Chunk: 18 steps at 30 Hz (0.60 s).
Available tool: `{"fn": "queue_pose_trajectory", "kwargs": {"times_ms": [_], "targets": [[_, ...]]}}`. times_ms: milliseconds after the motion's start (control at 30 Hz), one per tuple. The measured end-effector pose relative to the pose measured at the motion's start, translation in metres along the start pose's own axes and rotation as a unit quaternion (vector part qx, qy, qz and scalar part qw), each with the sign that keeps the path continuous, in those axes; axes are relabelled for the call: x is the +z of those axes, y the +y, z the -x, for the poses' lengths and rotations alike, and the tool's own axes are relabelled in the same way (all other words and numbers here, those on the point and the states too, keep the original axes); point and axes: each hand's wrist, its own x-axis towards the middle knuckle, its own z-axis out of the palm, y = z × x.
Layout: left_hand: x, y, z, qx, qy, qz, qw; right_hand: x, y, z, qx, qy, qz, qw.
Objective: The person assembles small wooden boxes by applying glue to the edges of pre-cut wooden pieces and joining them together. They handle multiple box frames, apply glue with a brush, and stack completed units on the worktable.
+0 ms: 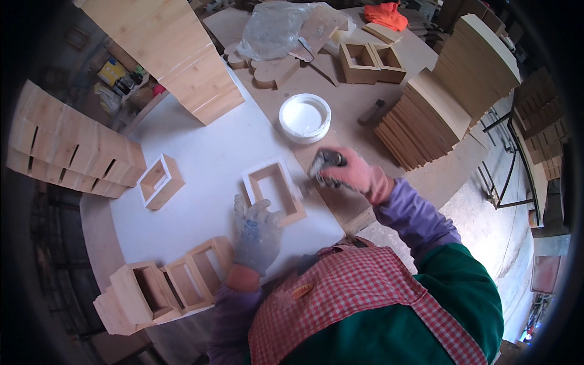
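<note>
I press my left hand point(257, 232) flat on the near edge of the wooden frame point(274, 190) lying on the white board point(207, 152). My right hand point(344, 172), fingers closed around a dark pad point(324, 163), works at the frame's far right corner; I judge light, even strokes along the white-coated rim best.

A dark object in the right hand point(344, 172) stays blurred beyond telling; the left hand point(255, 234) hides the wooden frame's point(274, 190) near corner.

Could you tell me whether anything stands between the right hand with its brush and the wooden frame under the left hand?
Nothing visible does: the right hand is beside the frame, which the left hand touches.
</note>
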Motion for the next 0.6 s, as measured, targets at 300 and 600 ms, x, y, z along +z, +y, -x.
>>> {"fn": "queue_pose_trajectory", "kwargs": {"times_ms": [300,600], "targets": [[-0.001,-0.001,0.000,0.014,0.000,-0.001,1.000,0.019,-0.023,0.024,-0.042,0.047,0.092,0.994],[-0.032,-0.023,-0.019,0.057,-0.055,-0.003,0.997,0.027,-0.036,0.066,-0.093,-0.038,0.119,0.988]]}}
